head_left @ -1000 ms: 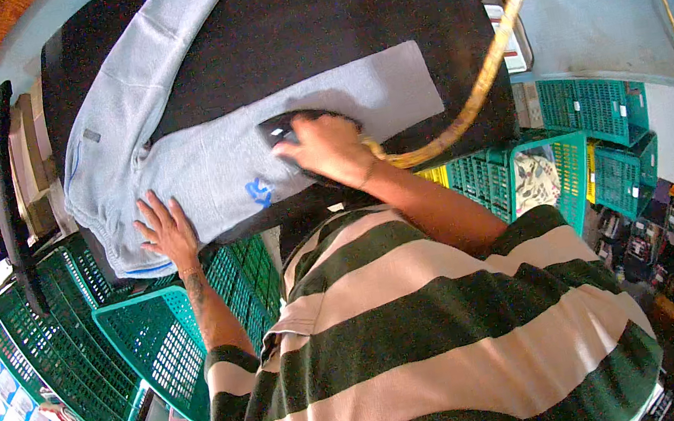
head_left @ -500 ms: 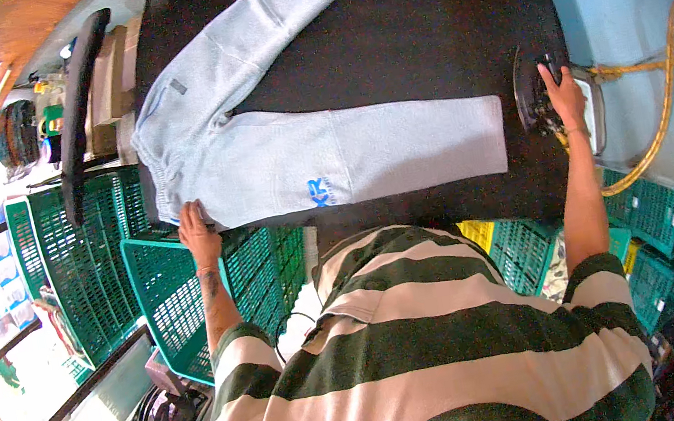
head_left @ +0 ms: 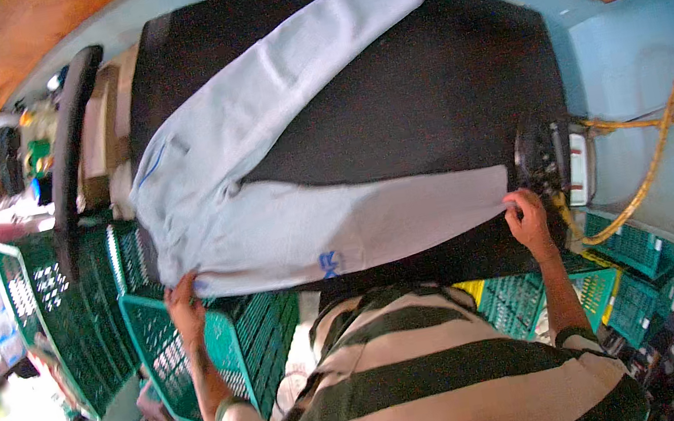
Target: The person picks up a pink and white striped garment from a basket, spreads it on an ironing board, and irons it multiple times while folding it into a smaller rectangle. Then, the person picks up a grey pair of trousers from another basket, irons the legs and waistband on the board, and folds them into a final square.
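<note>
Light grey sweatpants (head_left: pixel 279 184) lie spread on a black padded ironing table (head_left: pixel 425 97), one leg running to the far right, the other along the near edge. My left hand (head_left: pixel 182 294) grips the waistband at the near left corner. My right hand (head_left: pixel 524 210) pinches the cuff end of the near leg at the right. A black iron (head_left: pixel 539 152) rests on its stand just beyond my right hand, with a yellow hose (head_left: pixel 656 148) running off it.
Green plastic crates (head_left: pixel 227 354) stand under and left of the table, with more crates (head_left: pixel 633 277) at the lower right. A dark curved bar (head_left: pixel 71 139) and folded cloth sit at the table's left end. A light blue wall lies beyond.
My right hand set the iron on its stand at the right and then took hold of the leg cuff. My left hand shifted to the waistband. The view turned right.
</note>
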Motion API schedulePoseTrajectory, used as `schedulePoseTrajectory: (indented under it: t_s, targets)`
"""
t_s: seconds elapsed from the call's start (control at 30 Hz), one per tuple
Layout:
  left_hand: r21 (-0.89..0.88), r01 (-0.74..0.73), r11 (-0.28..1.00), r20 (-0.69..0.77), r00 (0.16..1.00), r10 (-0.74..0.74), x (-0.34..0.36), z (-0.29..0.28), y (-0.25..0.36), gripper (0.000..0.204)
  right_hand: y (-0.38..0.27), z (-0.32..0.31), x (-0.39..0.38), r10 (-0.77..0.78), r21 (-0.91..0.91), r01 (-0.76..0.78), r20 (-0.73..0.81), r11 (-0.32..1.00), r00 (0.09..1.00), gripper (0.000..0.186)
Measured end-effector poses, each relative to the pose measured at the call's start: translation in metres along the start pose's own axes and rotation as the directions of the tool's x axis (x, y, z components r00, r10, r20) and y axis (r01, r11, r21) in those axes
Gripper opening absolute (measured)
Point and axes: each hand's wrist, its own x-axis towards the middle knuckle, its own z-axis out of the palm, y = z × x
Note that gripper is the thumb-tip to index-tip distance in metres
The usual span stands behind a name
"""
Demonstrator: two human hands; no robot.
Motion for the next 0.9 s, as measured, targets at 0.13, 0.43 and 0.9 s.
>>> schedulePoseTrajectory:
  t_s: [0.13, 0.43, 0.9]
  targets:
    - [-0.419, 0.005, 0.908, -0.378, 0.908, -0.18, 0.037, -0.047, 0.012, 0.04, -0.034, -0.082, 0.117, 0.045, 0.428, 0.083, -0.282, 0.9, 0.958, 0.019]
    - [-0.323, -0.007, 0.947, -0.36, 0.926, -0.116, 0.239, -0.079, -0.017, 0.029, -0.105, -0.052, 0.496, -0.135, 0.353, 0.201, -0.202, 0.914, 0.97, 0.037]
    - [-0.538, 0.223, 0.813, 0.302, 0.951, -0.061, 0.252, -0.055, -0.095, 0.056, -0.094, 0.023, 0.522, 0.097, 0.559, -0.051, -0.052, 0.828, 0.994, 0.075]
